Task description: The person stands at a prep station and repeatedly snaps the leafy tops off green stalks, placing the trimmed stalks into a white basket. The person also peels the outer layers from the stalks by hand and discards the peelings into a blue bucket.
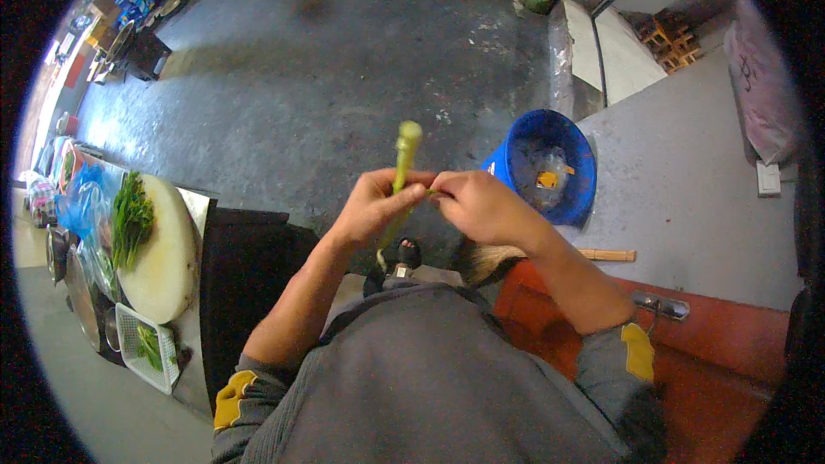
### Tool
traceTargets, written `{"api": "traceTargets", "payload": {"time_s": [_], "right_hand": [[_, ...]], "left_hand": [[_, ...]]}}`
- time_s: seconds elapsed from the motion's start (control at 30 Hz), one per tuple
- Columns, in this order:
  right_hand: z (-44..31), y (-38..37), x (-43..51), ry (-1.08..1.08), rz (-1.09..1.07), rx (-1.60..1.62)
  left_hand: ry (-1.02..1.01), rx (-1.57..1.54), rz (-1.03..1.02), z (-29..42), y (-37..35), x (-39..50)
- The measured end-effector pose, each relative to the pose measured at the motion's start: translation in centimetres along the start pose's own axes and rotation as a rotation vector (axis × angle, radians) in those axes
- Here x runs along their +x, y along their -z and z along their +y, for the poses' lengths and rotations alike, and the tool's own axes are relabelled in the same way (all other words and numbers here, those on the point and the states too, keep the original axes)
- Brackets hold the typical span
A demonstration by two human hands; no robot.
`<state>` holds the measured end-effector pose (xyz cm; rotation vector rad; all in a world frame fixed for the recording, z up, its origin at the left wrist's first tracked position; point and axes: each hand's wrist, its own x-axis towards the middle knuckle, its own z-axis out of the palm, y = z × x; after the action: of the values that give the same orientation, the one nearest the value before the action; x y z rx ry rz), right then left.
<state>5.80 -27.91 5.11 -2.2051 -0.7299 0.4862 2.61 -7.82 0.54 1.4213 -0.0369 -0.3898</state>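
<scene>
Held out in front of my body is a thick, pale green vegetable stalk (406, 151), blurred, with its upper end tilted away from me. My left hand (370, 206) wraps around it, thumb towards the right. Close against those fingers, my right hand (486, 209) pinches a thin green strip (439, 193) between thumb and forefinger. Whether the strip is joined to the stalk cannot be seen. A pale, curled end (381, 261) hangs under my left hand. Over at the left, a bunch of leafy greens (132, 216) lies on a round, pale cutting board (171, 258).
A blue bin (583, 187) with litter inside stands ahead to the right, beside a broom (493, 261). On the left counter are a white plastic basket (171, 370) holding greens and blue plastic bags (84, 196). A red door (728, 328) is at my right.
</scene>
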Motion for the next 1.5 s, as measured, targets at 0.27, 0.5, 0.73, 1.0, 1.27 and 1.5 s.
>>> {"api": "traceTargets", "payload": {"time_s": [0.27, 0.5, 0.73, 1.0, 1.27, 1.5], "right_hand": [[-0.9, -0.1, -1.9, 0.048, -0.067, -0.192], [-0.2, 0.6, -0.6, 0.025, -0.367, 0.194], [0.1, -3.7, -0.9, -0.263, -0.142, 1.474], [-1.1, -5.0, -2.0, -0.1, 0.225, 0.985], [-2.5, -6.8, -0.3, 0.097, 0.625, 0.141], [-0.5, -5.0, -0.7, 0.099, 0.656, 0.241]], "left_hand": [[0.063, 0.23, -0.221, -0.3, -0.6, -1.2], [0.157, -0.026, -0.172, 1.2, -0.8, -2.2], [-0.012, -0.214, 0.224, -1.3, 0.1, -1.5], [0.068, -0.697, 0.409, -0.3, 0.6, -2.3], [0.058, -0.772, 0.34, 0.5, -1.8, -2.1], [-0.055, -0.56, 0.224, -0.3, -1.9, -1.8]]}}
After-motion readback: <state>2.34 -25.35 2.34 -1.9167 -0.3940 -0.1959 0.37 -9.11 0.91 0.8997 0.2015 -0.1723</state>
